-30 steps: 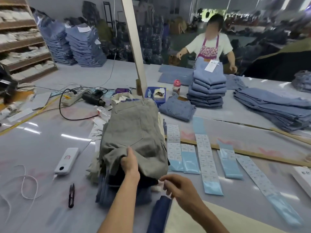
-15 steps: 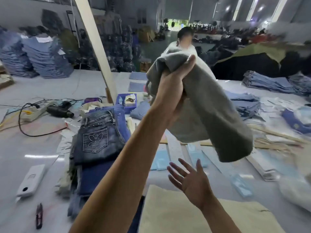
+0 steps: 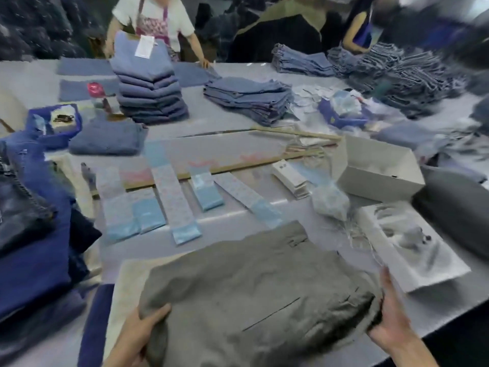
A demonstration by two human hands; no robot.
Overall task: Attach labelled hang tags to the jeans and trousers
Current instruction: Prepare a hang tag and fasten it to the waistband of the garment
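**Grey trousers held at both ends on the table**

The grey trousers lie folded on a cream cloth at the near edge of the table. The left hand grips their near left corner, thumb curled over the top, fingers hidden beneath. The right hand holds their right end, fingers tucked under the fabric.

Just beyond the trousers, strips of hang tags lie side by side, blue ends toward them. To the trousers' right sits a white tray, with a white box behind it. To their left rises a pile of dark jeans. Far beyond them, across the table, stands a neat denim stack, with a person behind it
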